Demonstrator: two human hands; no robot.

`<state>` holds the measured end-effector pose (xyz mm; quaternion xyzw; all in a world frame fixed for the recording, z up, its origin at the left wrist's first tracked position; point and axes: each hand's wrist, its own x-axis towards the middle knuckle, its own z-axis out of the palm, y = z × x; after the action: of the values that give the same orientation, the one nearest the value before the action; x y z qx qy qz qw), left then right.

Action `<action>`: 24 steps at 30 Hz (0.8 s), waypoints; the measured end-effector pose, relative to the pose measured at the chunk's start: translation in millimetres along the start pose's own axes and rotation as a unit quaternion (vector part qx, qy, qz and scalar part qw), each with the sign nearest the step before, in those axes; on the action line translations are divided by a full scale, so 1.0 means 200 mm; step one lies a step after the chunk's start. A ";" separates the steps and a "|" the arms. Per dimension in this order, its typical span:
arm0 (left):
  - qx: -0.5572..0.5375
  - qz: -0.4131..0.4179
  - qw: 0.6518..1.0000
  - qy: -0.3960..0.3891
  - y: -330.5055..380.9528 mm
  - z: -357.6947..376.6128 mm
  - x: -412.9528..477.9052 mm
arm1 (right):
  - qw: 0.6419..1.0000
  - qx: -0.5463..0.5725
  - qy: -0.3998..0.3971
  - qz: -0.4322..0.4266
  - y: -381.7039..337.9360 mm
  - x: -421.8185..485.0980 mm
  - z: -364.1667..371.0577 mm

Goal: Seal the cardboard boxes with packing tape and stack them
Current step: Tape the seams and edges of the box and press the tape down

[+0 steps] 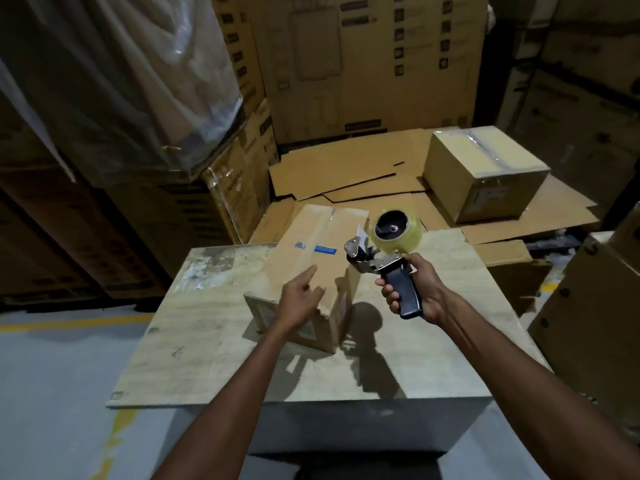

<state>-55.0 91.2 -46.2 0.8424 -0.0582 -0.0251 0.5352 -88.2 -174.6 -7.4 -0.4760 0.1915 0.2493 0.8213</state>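
Head view only. The long brown cardboard box [313, 258] lies on the pale wood-grain tabletop [207, 341], left of the top's middle, its long axis running away from the person and leaning slightly right at the far end. The flap seam follows that axis and shows clearly only at the far end. Can't tell whether any tape is on it yet. The left hand [299, 301] is over the near end of the box top, fingers straight and loosely spread, forefinger pointing up the box. It looks like it rests there, but contact isn't certain. The right hand [417, 289] has all fingers curled round the dark grip of the metal tape dispenser with a clear tape roll [388, 247], held above the table just right of the box, about mid-length, nose pointing left at the box's right edge. Key relation: the seam is left of the dispenser nose and runs fore-aft, so my read is that the right hand has to shift left and to one end before pulling tape along the axis, while the left hand, the nearer one, pins the box. Behind, a squat brown carton with shiny tape across its top [485, 174] sits on flattened cardboard sheets [346, 174], well apart from the table, probably the stacking spot.
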 end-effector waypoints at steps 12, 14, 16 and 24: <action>-0.181 0.043 0.981 0.061 0.17 -0.14 -0.11 | 0.994 0.046 -0.091 0.043 -0.04 -0.06 0.43; -0.213 0.030 0.973 0.083 0.14 -0.21 -0.12 | 0.995 0.022 -0.087 0.041 -0.06 -0.05 0.48; -0.263 0.004 0.959 0.103 0.10 -0.28 -0.12 | 0.995 -0.005 -0.088 0.038 -0.08 -0.03 0.54; -0.580 -0.269 0.760 0.113 0.03 -0.47 -0.06 | 0.987 -0.149 -0.064 0.002 -0.14 0.00 0.81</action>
<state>-57.2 175.0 -0.1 0.3484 0.2575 -0.1017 0.8955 -58.7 -44.3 88.4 -0.5758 0.1006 0.3067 0.7512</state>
